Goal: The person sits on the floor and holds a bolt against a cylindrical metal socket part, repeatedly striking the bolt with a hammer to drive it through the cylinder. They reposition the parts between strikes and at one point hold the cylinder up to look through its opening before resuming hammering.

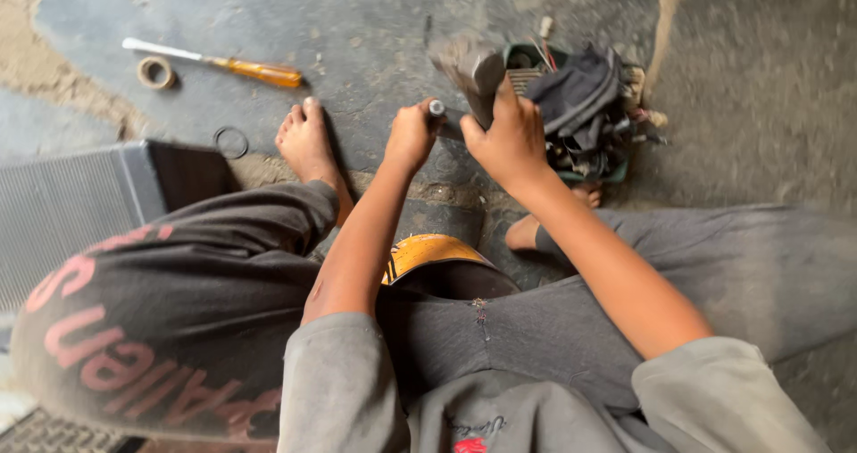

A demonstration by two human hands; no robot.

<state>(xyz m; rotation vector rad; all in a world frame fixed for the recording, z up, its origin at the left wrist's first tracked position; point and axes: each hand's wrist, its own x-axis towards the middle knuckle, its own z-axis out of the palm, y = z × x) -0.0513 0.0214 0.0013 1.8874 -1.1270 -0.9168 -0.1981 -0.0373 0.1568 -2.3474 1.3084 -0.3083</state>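
Note:
My left hand (409,138) is closed around a short dark metal rod (437,109) whose round end sticks out of the fist. My right hand (511,141) grips a hammer, its blurred metal head (471,67) just above my knuckles. Both hands meet over a dirty concrete floor (375,16), right in front of a green tray (527,58) stuffed with dark cloth and tangled wires. I am squatting, my bare left foot (306,142) planted beside the hands.
An orange-handled screwdriver (219,62) and a roll of tape (156,72) lie at the far left. A black rubber ring (231,141) rests near a grey ribbed box (80,199). A yellow curved piece (427,252) sits under my legs.

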